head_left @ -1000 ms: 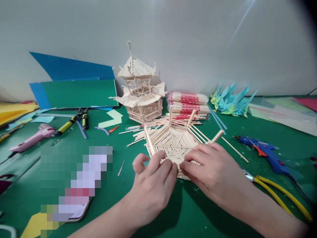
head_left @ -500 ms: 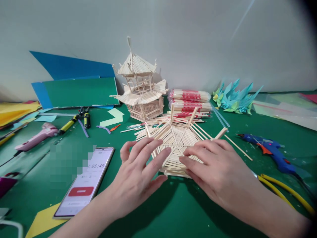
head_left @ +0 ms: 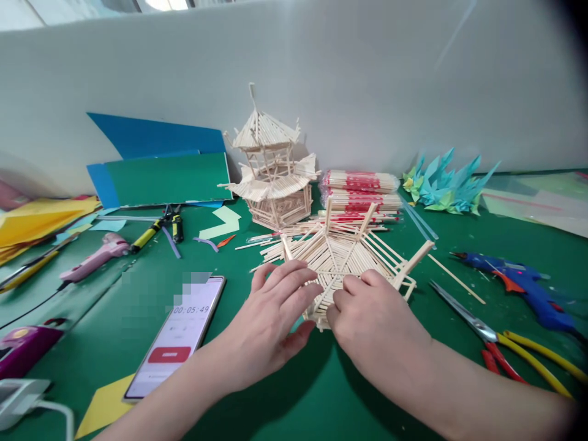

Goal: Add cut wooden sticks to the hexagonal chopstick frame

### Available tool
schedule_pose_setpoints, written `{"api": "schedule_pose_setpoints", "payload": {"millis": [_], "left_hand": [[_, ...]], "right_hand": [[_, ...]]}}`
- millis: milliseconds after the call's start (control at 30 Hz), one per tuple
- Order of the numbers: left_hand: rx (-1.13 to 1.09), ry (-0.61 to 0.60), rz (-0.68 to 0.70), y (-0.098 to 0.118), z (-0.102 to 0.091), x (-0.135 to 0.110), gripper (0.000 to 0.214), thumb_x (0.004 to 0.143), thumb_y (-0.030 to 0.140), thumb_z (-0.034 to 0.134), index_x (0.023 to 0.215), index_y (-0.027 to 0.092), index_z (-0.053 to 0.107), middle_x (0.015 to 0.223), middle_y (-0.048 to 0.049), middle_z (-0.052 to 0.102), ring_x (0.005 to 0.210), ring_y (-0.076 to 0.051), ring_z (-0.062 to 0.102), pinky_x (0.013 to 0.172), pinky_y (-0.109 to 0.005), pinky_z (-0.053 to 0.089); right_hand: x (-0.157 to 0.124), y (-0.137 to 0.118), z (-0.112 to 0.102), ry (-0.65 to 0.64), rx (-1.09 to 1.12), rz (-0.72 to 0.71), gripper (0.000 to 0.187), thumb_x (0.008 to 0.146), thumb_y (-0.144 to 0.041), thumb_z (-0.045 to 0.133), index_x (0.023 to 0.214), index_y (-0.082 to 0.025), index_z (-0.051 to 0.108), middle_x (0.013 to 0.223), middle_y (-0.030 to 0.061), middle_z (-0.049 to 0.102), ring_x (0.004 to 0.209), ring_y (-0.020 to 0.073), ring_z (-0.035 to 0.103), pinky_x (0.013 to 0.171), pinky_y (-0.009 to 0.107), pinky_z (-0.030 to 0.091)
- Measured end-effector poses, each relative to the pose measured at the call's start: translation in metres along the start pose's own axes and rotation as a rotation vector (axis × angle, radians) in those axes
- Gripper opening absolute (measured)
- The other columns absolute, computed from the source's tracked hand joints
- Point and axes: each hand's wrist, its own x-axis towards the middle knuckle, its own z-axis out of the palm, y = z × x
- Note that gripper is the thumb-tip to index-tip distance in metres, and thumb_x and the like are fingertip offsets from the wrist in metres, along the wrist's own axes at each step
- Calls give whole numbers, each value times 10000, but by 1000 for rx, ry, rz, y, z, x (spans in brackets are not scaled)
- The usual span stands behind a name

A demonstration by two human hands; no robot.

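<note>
A many-sided stick platform [head_left: 340,257] with upright stick posts lies in front of me, its sticks set in a radial pattern. My left hand [head_left: 285,312] is at its left front edge, fingers stretched and apart, thumb free of the sticks. Over the front right part, my right hand [head_left: 372,324] has its fingers curled together; whatever is in them, if anything, is hidden. Behind the platform stands a two-tiered stick pagoda [head_left: 278,177]. Loose sticks [head_left: 271,252] lie between the two.
Packs of sticks [head_left: 362,181] lie at the back, near folded blue paper pieces [head_left: 452,184]. A blue glue gun [head_left: 519,285] and scissors [head_left: 478,324] lie on the right. Left are a phone [head_left: 177,337], pliers [head_left: 158,229] and a pink glue gun [head_left: 94,257].
My right hand's fingers have curled from stretched to closed over the platform. My left hand stays much the same. The whole view has shifted, so things appear further right and slightly lower.
</note>
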Motion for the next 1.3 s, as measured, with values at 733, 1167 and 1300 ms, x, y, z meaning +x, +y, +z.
{"api": "schedule_pose_setpoints", "payload": {"millis": [733,1167,1300], "left_hand": [[-24,27,-32,2,1,2,126,842,144,477,953,181,524,1120,-94,588,1148,-246,433,910,-436,331],[7,67,-24,3,4,5,143,841,151,486,976,171,529,1113,-86,594,1117,-245,452,902,-427,340],[-11,79,-18,3,3,5,144,831,154,500,968,172,539,1093,-89,602,1109,-244,468,899,-417,348]], "right_hand": [[-10,5,-6,140,29,57,120,704,-108,630,632,-190,580,622,-7,605,651,176,496,554,319,255],[-13,5,-5,141,56,64,122,720,-96,609,652,-190,573,650,-11,608,656,173,496,555,313,275],[-14,5,-6,148,48,67,120,713,-87,610,660,-189,576,649,-9,607,658,170,495,554,311,265]]}}
